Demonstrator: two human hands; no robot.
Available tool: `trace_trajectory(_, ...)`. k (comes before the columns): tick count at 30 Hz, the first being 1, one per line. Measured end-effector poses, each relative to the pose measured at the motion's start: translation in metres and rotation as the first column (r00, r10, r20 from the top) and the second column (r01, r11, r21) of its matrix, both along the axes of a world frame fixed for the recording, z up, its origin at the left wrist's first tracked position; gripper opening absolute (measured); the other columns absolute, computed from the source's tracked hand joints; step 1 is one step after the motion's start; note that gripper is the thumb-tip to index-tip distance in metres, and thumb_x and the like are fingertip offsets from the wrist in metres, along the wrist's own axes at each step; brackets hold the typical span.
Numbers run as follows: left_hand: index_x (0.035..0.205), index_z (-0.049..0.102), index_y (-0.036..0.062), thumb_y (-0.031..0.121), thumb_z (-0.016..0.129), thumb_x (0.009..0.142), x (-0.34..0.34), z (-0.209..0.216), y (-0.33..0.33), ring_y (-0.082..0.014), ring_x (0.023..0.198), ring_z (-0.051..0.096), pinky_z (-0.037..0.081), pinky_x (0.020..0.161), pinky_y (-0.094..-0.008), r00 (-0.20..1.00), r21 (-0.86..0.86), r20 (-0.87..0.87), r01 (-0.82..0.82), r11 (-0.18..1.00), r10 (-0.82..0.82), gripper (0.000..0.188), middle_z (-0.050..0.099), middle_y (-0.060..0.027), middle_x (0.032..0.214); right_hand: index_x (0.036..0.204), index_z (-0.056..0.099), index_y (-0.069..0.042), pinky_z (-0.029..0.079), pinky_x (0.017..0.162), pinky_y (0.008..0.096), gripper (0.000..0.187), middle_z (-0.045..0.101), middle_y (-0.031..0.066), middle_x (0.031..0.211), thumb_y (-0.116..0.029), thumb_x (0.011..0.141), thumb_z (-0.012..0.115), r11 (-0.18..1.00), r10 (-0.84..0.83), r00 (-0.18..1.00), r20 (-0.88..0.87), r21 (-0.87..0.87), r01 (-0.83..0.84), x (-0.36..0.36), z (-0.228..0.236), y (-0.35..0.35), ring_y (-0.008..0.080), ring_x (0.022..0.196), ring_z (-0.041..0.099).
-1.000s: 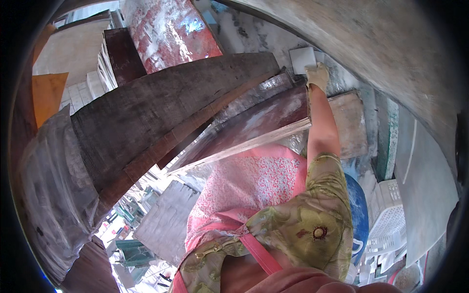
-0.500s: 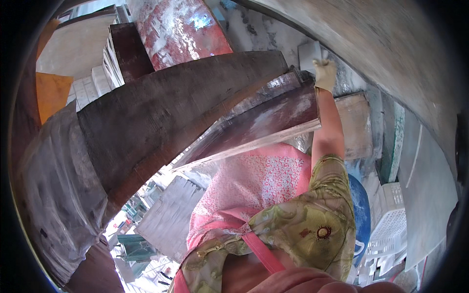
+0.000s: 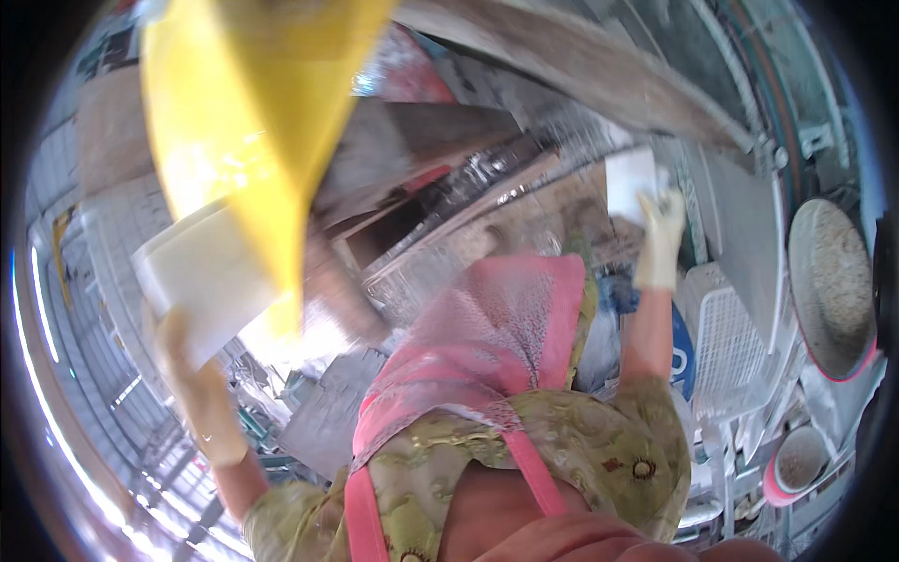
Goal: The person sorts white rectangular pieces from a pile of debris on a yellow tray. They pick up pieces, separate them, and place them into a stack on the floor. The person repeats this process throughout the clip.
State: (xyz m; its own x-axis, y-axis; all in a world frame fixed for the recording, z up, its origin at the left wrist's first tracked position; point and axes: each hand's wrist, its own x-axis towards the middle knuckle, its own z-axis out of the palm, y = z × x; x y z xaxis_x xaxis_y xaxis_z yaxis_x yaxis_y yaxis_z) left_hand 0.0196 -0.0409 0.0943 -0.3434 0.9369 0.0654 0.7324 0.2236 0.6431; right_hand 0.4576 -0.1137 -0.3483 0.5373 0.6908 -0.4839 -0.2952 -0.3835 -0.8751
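Note:
My left hand [image 3: 192,375], in a yellowish glove, is raised at the lower left and grips the thick white edge of a large yellow panel [image 3: 248,122]. The panel is blurred and fills the upper left. My right hand [image 3: 660,239], in a pale glove, is stretched up at the right, fingers against a white rectangular piece [image 3: 629,180] and the end of a grainy brown board [image 3: 534,215]. Blur hides whether it grips either one. A pink apron [image 3: 487,328] over a green patterned shirt fills the lower middle.
Dark stacked boards [image 3: 431,159] lean behind the yellow panel. A grey concrete beam [image 3: 599,66] runs across the top. At the right are a round pan of gritty material [image 3: 829,281], a white plastic crate [image 3: 730,342], a blue object [image 3: 682,351] and a pink-rimmed bowl [image 3: 791,459].
The view has swung. My right hand has left the edge of the dark board it held. A yellow panel, held by my left hand, has come up into view at the left.

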Motion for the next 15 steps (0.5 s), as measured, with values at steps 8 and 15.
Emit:
trace_trajectory(8,0.149,0.035,-0.0023,0.024,0.086,0.07,0.038,-0.007,0.03,-0.0316,0.12,0.059,0.05,0.099,-0.0408,0.922,-0.072,0.366,-0.107,0.992,0.126,0.097,0.057,-0.0213,0.132,0.108,0.051,-0.007,0.052,0.096,0.0393,0.03,0.058,0.0081,0.111,0.003,0.086,0.068,0.87,0.103,0.92,-0.377,0.483,0.101,-0.049,0.271,0.047,0.0207,0.108,0.06)
trace_trajectory(15,0.141,0.041,0.0,0.023,0.087,0.067,0.025,-0.02,0.038,-0.0307,0.109,0.066,0.056,0.092,-0.0406,0.916,-0.096,0.392,-0.05,0.994,0.084,0.09,0.065,-0.02,0.122,0.102,0.053,-0.01,0.054,0.091,0.0327,0.026,0.062,0.0057,0.103,0.002,0.088,0.072,0.78,0.395,0.865,-0.311,0.61,-0.137,-0.178,0.376,0.194,0.0176,0.096,0.065)
